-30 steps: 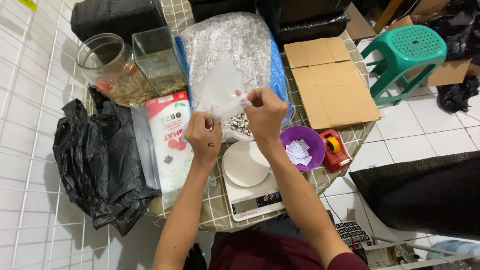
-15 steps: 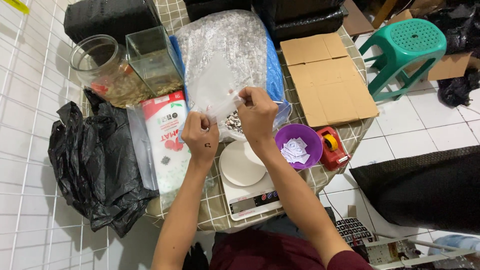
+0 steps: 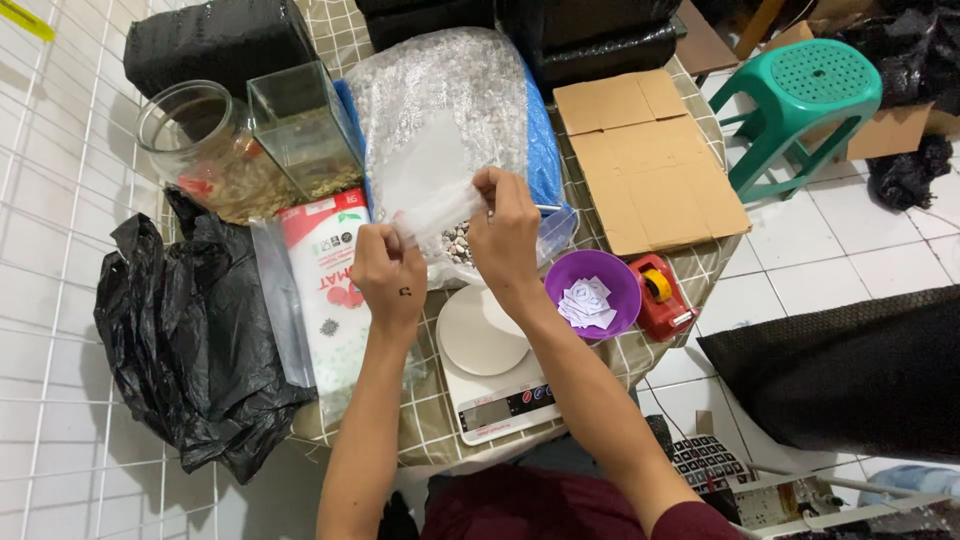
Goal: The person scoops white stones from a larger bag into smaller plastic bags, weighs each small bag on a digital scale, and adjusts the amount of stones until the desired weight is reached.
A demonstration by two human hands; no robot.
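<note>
We held a small clear plastic bag (image 3: 435,215) between both hands above the digital scale (image 3: 492,372): the left hand (image 3: 388,272) pinched one end shut, the right hand (image 3: 505,235) closed on the other. We judged this the sealing or rolling step; the next move called for keeping the mouth pinched level. Room was tight: the big bag of pebbles (image 3: 440,110) lay just behind, the purple bowl (image 3: 592,292) to our right, and the worktop (image 3: 425,430) edge sat near.
</note>
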